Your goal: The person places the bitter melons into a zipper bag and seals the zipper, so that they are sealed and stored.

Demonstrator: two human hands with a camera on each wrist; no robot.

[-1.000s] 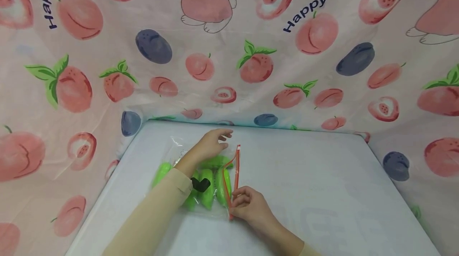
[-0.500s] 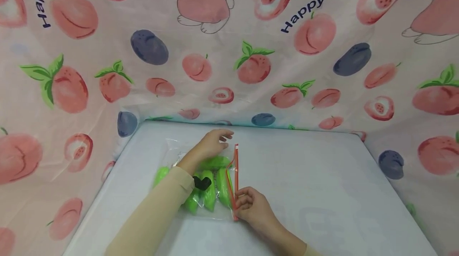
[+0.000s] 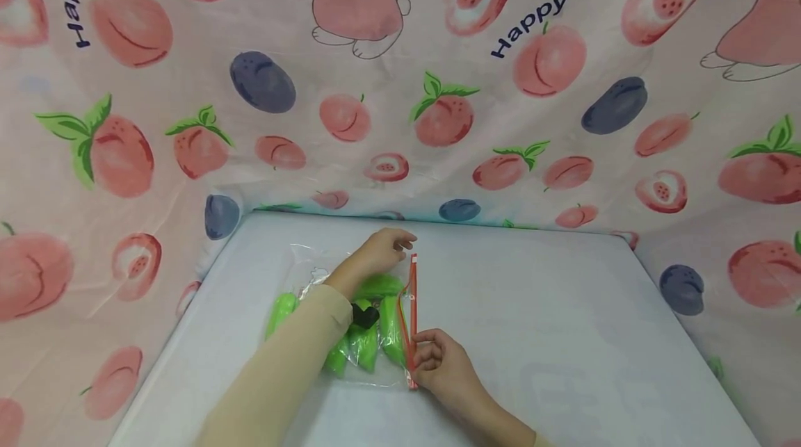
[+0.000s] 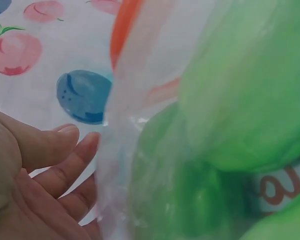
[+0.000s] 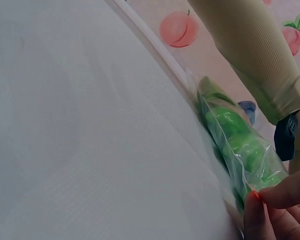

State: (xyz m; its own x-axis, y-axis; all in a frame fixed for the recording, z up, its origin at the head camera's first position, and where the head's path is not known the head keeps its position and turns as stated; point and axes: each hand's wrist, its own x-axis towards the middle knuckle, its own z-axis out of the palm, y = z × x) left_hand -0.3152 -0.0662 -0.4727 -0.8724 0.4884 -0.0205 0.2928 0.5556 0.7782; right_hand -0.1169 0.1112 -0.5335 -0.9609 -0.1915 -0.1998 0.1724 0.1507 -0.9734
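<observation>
A clear zip bag [image 3: 303, 263] with a red zip edge [image 3: 414, 301] lies flat on the table, holding several plump, elongated bright green pieces [image 3: 363, 343]. At the near end of that edge, my right hand [image 3: 447, 367] pinches the corner between thumb and finger; the right wrist view shows the thumb [image 5: 285, 194] on the red strip. My left hand [image 3: 383, 251] is over the far side of the bag, fingers loosely bent. In the left wrist view, its fingers [image 4: 65, 172] are beside the clear plastic, with nothing gripped. Between its ends, the red edge gapes slightly.
The white table [image 3: 551, 322] extends to the right of the bag. A peach-printed cloth [image 3: 400, 120] hangs behind and at both sides. A black band [image 3: 365, 316] sits on the left wrist, and the left sleeve [image 3: 281, 363] covers part of the bag.
My left hand has shifted a little to the right over the bag. The two red strips lie closer together than a second ago. My right hand keeps its pinch on the near corner.
</observation>
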